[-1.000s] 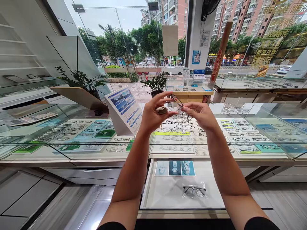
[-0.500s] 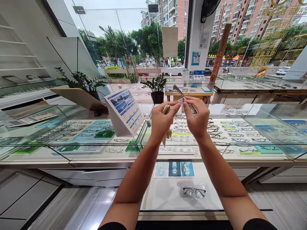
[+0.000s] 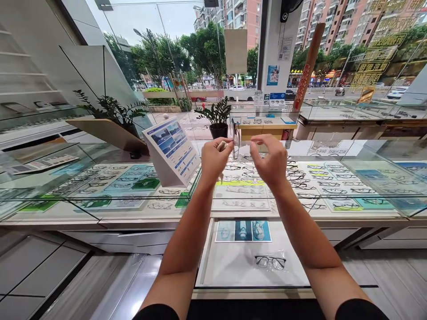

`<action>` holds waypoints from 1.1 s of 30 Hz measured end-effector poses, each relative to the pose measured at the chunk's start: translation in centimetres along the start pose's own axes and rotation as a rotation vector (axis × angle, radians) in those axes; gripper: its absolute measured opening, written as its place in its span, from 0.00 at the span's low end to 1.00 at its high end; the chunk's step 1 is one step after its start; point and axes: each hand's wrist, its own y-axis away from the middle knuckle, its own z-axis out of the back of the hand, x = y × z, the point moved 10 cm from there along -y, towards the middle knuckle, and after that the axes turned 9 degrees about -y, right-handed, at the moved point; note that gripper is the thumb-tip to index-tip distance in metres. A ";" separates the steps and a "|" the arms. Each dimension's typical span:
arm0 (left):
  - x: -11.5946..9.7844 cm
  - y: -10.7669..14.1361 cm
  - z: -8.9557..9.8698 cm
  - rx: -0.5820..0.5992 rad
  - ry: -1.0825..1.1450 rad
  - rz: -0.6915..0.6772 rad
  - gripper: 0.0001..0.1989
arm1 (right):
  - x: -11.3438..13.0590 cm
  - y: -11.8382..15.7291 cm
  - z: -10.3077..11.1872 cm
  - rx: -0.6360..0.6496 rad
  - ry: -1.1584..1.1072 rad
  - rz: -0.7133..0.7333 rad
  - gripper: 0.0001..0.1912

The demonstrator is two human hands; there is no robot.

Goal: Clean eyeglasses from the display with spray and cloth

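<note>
glasses (image 3: 234,129) now held by l hand (image 3: 212,163) only, nr upper centre of frame, its fingers pinching them, exact part unclear, w/ pale cloth (image 3: 222,146) in grip; r hand (image 3: 272,163) has let go, fingers spread just beside, so l alone supports them.

On the glass counter (image 3: 110,153) before me there stands a calendar (image 3: 171,153); in the open drawer (image 3: 230,266) lie a picture card (image 3: 243,231) and bagged glasses (image 3: 270,262).
</note>
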 end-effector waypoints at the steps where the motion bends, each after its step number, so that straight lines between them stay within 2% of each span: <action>1: 0.5 -0.3 0.3 0.004 -0.112 -0.014 0.12 | -0.4 -0.2 0.5 -0.009 -0.009 -0.032 0.07; 4: 2.4 -1.1 0.3 0.093 -0.428 -0.001 0.10 | -1.4 -0.6 1.8 -0.055 -0.009 -0.095 0.18; 7: 4.8 -1.4 -1.0 0.273 -0.640 0.048 0.10 | -1.7 -0.8 2.4 -0.072 0.009 -0.111 0.28; 12: 7.6 -1.0 -3.8 0.566 -0.868 0.067 0.06 | -1.5 -0.8 1.2 0.020 -0.019 -0.131 0.31; 15: 8.9 -1.0 -5.2 0.691 -1.020 0.044 0.09 | -1.4 -0.9 0.8 0.045 -0.026 -0.140 0.32; 24: 12.5 -2.3 -9.0 0.861 -1.168 -0.085 0.12 | -1.5 -1.3 0.3 0.065 -0.058 -0.146 0.31; 33: 15.9 -1.7 -10.4 0.936 -1.240 -0.099 0.14 | -1.2 -1.6 0.3 0.055 -0.136 -0.135 0.31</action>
